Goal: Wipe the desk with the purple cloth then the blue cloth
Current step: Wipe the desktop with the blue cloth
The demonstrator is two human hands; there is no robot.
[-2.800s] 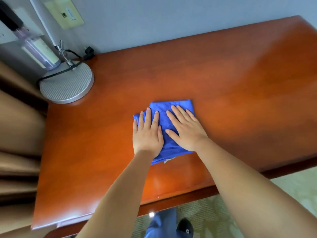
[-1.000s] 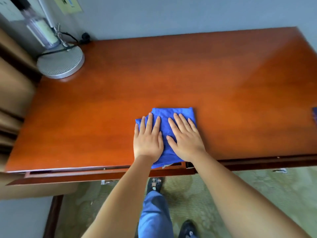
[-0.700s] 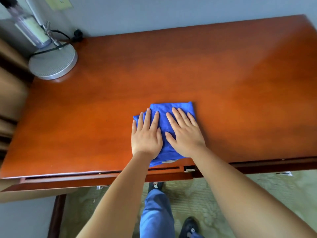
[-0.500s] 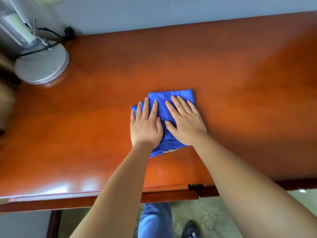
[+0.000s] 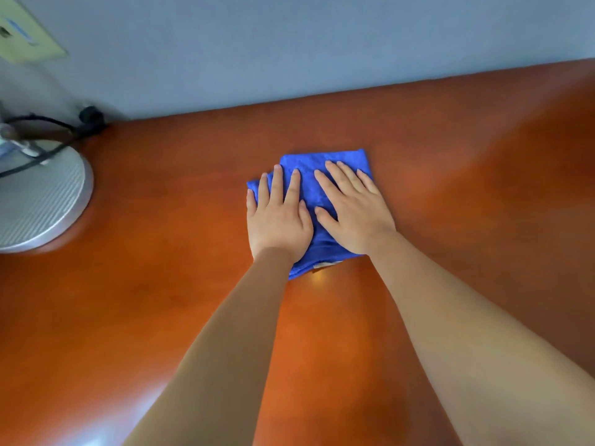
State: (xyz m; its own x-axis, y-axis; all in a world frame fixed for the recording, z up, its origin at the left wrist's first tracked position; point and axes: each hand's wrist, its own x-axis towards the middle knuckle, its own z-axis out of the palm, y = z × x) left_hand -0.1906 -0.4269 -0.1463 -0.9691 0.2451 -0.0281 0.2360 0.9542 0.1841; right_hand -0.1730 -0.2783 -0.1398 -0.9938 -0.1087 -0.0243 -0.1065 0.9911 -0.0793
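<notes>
A folded blue cloth (image 5: pixel 309 191) lies flat on the reddish-brown wooden desk (image 5: pixel 161 284), near the middle and toward the back wall. My left hand (image 5: pixel 278 217) presses on the cloth's left half with straight fingers. My right hand (image 5: pixel 352 210) presses on its right half, fingers spread and straight. The two hands lie side by side, thumbs nearly touching. A small pale tag shows at the cloth's near edge. No purple cloth is in view.
A round silver lamp base (image 5: pixel 38 201) stands at the desk's back left, with a black cable (image 5: pixel 54 127) running to the wall. A pale wall plate (image 5: pixel 22 30) hangs above it. The blue-grey wall (image 5: pixel 322 43) bounds the desk's far edge.
Both hands have pushed the blue cloth away from the desk's near edge toward the back wall. The view has moved in closer, so the near edge and floor are out of frame.
</notes>
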